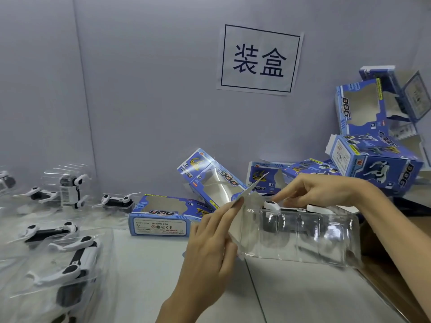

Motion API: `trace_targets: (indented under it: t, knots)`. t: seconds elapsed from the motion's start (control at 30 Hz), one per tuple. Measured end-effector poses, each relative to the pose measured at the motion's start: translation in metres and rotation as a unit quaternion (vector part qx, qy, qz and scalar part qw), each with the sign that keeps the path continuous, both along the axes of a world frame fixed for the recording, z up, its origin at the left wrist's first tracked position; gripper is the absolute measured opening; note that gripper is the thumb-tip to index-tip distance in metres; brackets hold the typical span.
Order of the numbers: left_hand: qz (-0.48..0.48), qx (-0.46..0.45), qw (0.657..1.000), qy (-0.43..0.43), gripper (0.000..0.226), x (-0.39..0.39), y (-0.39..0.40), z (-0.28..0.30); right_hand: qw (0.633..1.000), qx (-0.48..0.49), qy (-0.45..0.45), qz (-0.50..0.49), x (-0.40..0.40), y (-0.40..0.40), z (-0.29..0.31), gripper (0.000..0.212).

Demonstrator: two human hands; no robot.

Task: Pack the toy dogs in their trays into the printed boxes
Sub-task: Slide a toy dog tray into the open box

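In the middle I hold a clear plastic tray [300,236] just above the table, with a black and white toy dog [279,209] inside. My left hand [213,238] pinches the pale flap [253,188] at the tray's left end between mostly straight fingers and thumb. My right hand [319,190] reaches over the tray's top, its fingers curled on the far edge beside the dog's head. Behind lie blue printed boxes marked DOG: one flat [161,215], one tilted [210,177].
Several more toy dogs in clear trays [70,259] lie on the left of the table. A heap of blue printed boxes [373,159] is stacked at the back right. A paper sign [258,59] hangs on the grey wall. A brown edge [382,276] runs along the right.
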State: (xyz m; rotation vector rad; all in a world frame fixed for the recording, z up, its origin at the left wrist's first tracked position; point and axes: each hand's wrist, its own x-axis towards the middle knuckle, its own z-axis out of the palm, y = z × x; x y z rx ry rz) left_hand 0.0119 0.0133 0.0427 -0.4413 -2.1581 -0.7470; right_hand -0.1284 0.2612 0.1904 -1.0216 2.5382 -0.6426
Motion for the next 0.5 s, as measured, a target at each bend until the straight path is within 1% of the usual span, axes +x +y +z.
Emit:
trace_targets:
  t: [0.1, 0.23, 0.27, 0.37, 0.5]
  knots:
    - [0.0, 0.007, 1.0, 0.002, 0.074, -0.001, -0.003, -0.001, 1.0, 0.016, -0.003, -0.015, -0.003, -0.001, 0.003, 0.036]
    - [-0.003, -0.014, 1.0, 0.01, 0.072, -0.001, -0.001, -0.001, 0.999, 0.042, 0.012, -0.031, -0.006, -0.006, 0.012, 0.055]
    - [-0.003, -0.017, 1.0, 0.01, 0.072, -0.002, 0.0, -0.001, 0.998, 0.052, 0.019, -0.032, -0.006, -0.007, 0.015, 0.055]
    - [0.003, -0.011, 1.0, 0.013, 0.071, -0.004, 0.0, -0.002, 0.995, 0.078, 0.046, -0.04, -0.006, -0.014, 0.024, 0.046]
    - [0.016, -0.001, 1.0, 0.019, 0.072, -0.003, 0.0, -0.004, 0.989, 0.119, 0.069, -0.049, -0.003, -0.026, 0.034, 0.055]
